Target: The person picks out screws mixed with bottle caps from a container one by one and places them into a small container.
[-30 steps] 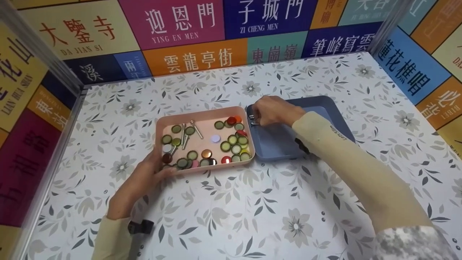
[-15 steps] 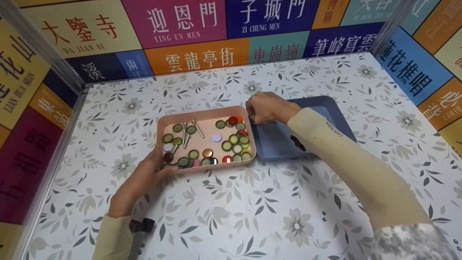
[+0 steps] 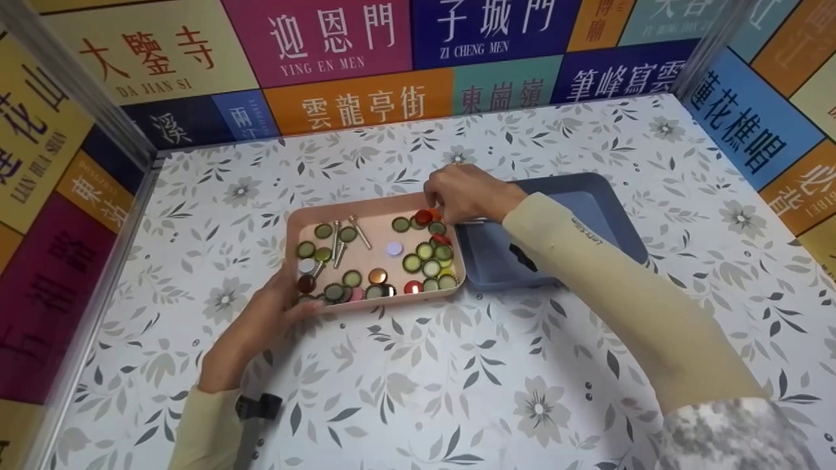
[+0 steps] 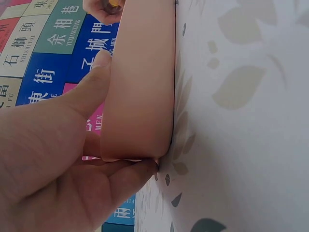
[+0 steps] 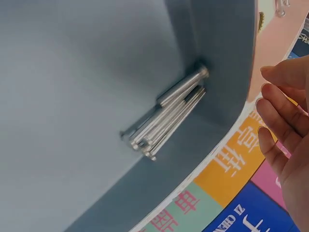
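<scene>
Head view first: gripping the lower left corner of the pink tray (image 3: 379, 206), just left of centre, with the left hand (image 3: 261, 320), thumb at the near rim and fingertips out of sight. Over at that tray's upper right corner, reaching in low with the right hand (image 3: 467, 192), fingers bent downward; no telling from here how far apart. Partly covered by that arm's tan sleeve (image 3: 601, 287), right of centre: the blue-gray tray (image 3: 490, 254). All around, a leaf-patterned tabletop (image 3: 405, 365); along the top, coloured panels (image 3: 366, 98) with large characters. Inside the pink tray, bottle caps (image 3: 412, 263), many with greenish undersides up, crowded to the right and along the near edge, plus red, copper and lilac ones; toward its upper left, silver bolts (image 3: 360, 233) lying at angles.

On to the left-wrist view: thumb (image 4: 96, 75) stretched along the pink wall's left edge, fingers bent against its lower end, well spread from the thumb. At the top edge, part of the right hand; at right, bare tabletop.

And the right-wrist view: at the right edge, fingers loosely bent, with slight gaps between the tips, close by the pink rim. At centre, slanting in the blue-gray tray's corner, a bundle of bolts (image 5: 169, 118), shiny, side by side, slightly blurred.
</scene>
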